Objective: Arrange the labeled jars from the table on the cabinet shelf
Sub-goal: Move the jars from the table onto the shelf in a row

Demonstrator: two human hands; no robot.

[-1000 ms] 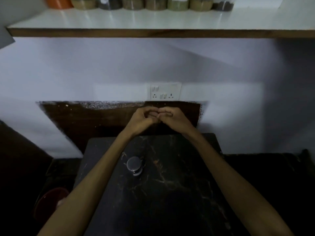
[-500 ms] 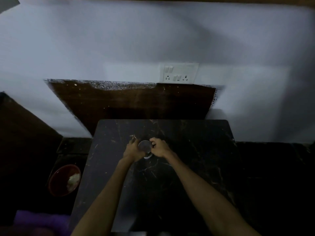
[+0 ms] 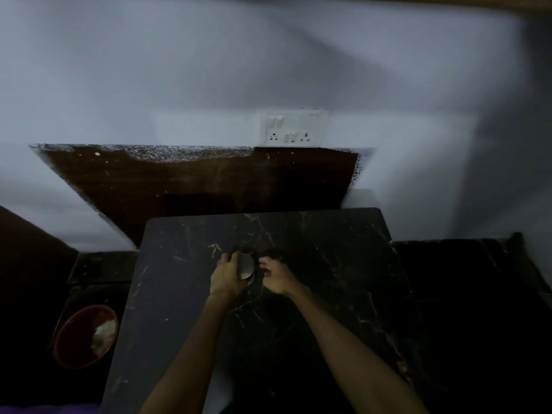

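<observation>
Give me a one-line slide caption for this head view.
Left hand grips the last jar on the dark marble table; right hand beside it, fingers curled.

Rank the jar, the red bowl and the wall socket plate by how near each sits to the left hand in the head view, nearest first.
1. jar: on the table, held by the left hand.
2. red bowl: down to the left, below the table's edge.
3. wall socket plate: up on the wall beyond the table.

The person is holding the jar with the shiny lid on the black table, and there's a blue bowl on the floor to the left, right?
Not quite: the bowl is red, not blue, as the head view shows. The rest holds: the left hand grips the jar on the table.
</observation>
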